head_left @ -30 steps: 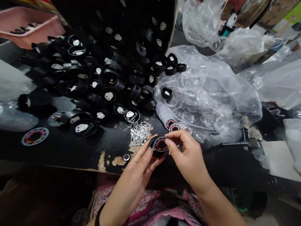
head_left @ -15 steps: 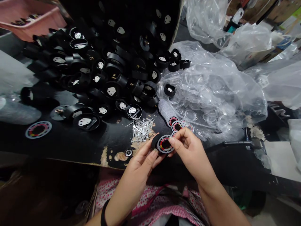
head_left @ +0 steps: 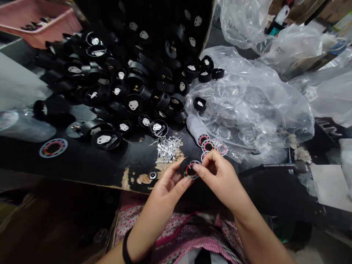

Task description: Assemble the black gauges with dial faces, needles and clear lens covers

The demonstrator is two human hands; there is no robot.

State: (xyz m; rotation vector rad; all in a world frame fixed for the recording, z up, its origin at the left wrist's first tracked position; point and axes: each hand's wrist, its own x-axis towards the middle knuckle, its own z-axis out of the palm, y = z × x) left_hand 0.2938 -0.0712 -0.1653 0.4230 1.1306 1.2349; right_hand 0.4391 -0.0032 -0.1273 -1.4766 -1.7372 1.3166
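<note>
My left hand (head_left: 167, 190) is wrapped around a round black gauge case (head_left: 183, 165), tilted toward me above the table. A printed gauge dial (head_left: 189, 171), grey-rimmed with red and yellow marks, lies in its mouth. The thumb of my right hand (head_left: 221, 178) rests on the dial's face, its other fingers curled and partly hidden. Just beyond are several loose dials (head_left: 208, 146) and a long stack of dials (head_left: 195, 126). A heap of small white pointers (head_left: 167, 149) lies to the left.
Many black gauge cases (head_left: 133, 104) are piled at the back left. Clear lenses in a plastic bag (head_left: 247, 110) spread at the right. A hammer (head_left: 286, 167) lies right of my hands. One dial (head_left: 53, 147) and a pink bin (head_left: 41, 24) are at the left.
The dial sits lower in the case mouth, with my right thumb further over its face. The whole view has shifted slightly.
</note>
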